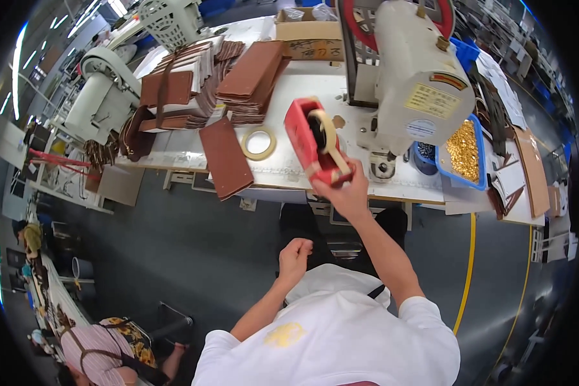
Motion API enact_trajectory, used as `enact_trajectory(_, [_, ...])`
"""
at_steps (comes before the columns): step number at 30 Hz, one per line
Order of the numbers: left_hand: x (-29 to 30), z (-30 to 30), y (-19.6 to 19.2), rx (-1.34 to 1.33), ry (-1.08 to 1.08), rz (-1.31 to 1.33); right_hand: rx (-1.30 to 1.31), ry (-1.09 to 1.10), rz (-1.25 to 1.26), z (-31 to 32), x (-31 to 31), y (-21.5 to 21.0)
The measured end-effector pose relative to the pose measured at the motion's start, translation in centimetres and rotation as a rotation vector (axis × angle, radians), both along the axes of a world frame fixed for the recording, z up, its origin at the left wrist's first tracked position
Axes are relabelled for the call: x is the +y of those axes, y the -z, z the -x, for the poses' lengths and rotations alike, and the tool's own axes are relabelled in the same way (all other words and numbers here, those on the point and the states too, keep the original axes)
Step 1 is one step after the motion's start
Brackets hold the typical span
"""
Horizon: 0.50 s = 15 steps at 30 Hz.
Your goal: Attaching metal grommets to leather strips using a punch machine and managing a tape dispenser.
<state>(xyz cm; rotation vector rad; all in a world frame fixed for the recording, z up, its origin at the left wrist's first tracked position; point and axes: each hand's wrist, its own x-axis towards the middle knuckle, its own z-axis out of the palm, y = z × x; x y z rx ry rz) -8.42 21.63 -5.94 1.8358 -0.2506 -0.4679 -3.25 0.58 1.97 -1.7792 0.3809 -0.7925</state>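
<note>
Evidently the right hand (pixel 346 193) grips a red tape dispenser (pixel 300 138) by its near end, over the tabletop (pixel 315 78); the left hand (pixel 294 258), a loose fist by the lap (pixel 297 225), looks empty. I'd steady the far end with it.

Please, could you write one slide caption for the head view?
Right hand gripping a red tape dispenser at a white worktable.

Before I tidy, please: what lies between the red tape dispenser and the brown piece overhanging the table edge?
In the head view, a cream tape roll lies between the piece and the dispenser.
</note>
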Motion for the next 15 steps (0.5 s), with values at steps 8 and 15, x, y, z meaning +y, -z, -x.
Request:
enact_trajectory(8, [7.9,-2.6,3.5,-0.091,-0.310,-0.249,0.241,0.255,0.043,-12.0,-2.0,-1.9])
enact_trajectory(15, [12.2,-5.8,6.2,-0.215,-0.339,-0.368,0.303,0.235,0.091,-14.0,-3.0,-0.6])
